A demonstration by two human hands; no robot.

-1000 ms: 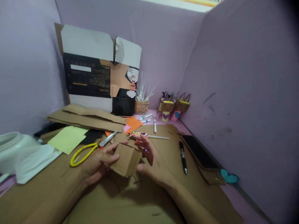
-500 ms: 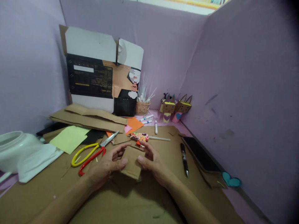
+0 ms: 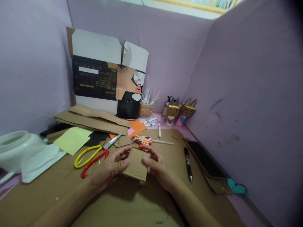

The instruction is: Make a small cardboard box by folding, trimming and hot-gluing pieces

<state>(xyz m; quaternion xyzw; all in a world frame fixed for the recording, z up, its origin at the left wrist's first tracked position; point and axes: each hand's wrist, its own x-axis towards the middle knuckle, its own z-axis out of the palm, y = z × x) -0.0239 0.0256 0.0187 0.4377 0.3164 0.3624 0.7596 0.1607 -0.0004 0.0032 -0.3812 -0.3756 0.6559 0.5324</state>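
Note:
A small square piece of brown cardboard [image 3: 136, 164], perhaps a box, is held between both hands above the cardboard-covered table. My left hand [image 3: 111, 167] grips its left edge, thumb on top and fingers behind. On the right edge, my right hand [image 3: 159, 165] holds it the same way; the undersides of the fingers are hidden. Just beyond the hands lies a colourful patterned piece [image 3: 143, 140] with a pale stick. Scissors with yellow and red handles [image 3: 94, 156] rest left of my left hand, blades pointing away.
A black pen [image 3: 188, 164] and a dark phone-like slab [image 3: 205, 159] lie on the right. A white pot [image 3: 20, 151] and green paper [image 3: 73, 140] are at left. Behind stand a flattened box [image 3: 94, 77], a basket of sticks [image 3: 146, 110] and cardboard figures [image 3: 172, 112].
The view has shifted slightly, so everything sits a little further right. The cardboard piece has turned slightly in my hands, which both still hold it.

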